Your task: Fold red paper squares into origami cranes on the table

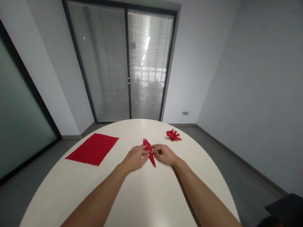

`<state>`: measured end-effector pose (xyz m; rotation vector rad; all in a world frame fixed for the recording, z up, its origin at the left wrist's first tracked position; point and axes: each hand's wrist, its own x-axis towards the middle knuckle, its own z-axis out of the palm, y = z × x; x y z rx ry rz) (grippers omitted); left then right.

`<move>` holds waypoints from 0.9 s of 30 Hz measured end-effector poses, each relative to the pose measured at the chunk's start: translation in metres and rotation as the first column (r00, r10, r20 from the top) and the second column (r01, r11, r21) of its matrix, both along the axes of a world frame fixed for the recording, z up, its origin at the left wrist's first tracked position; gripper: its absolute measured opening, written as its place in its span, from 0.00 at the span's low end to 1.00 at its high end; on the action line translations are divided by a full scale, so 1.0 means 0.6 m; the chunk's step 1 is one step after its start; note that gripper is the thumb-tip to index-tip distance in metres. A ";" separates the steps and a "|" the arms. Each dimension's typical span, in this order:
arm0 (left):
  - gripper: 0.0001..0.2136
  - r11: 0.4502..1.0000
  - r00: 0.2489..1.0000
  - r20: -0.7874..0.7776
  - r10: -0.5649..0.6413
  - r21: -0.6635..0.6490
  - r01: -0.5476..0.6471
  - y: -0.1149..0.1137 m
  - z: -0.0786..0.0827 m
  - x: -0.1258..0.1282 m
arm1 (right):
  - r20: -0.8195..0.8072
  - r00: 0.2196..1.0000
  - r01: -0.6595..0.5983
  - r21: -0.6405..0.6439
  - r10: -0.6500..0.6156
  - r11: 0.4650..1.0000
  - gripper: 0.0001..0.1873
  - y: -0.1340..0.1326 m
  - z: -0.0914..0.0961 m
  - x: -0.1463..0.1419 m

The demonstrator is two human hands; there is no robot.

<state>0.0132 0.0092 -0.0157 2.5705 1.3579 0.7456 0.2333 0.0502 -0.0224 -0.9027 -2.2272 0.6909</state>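
Observation:
A narrow, pointed piece of folded red paper [151,159] lies on the white round table [142,192] between both my hands. My left hand [135,157] rests on its left side, fingers pressing the paper near the middle. My right hand [163,153] pinches the paper's right edge with thumb and fingers closed. The paper's points stick out above and below the fingers.
A flat stack of red paper sheets [93,148] lies at the table's left. Finished red folded paper figures [173,135] sit at the far right of the table. Beyond are glass doors with blinds [127,63], and a dark object [285,208] at the lower right.

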 end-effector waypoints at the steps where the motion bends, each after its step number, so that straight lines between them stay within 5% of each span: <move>1: 0.14 1.000 1.000 -0.003 0.000 -0.003 0.000 0.000 0.001 0.000 | 0.003 1.000 0.002 -0.003 -0.002 1.000 0.15 -0.001 0.002 0.000; 12: 0.18 0.997 0.999 -0.025 0.043 0.060 -0.042 0.002 -0.017 0.002 | 0.006 1.000 0.003 -0.045 -0.003 0.999 0.12 -0.006 0.010 -0.001; 27: 0.18 0.999 0.999 -0.033 0.038 -0.010 -0.039 0.006 -0.012 0.000 | 0.073 0.997 -0.014 0.095 0.007 0.995 0.14 -0.004 0.013 -0.002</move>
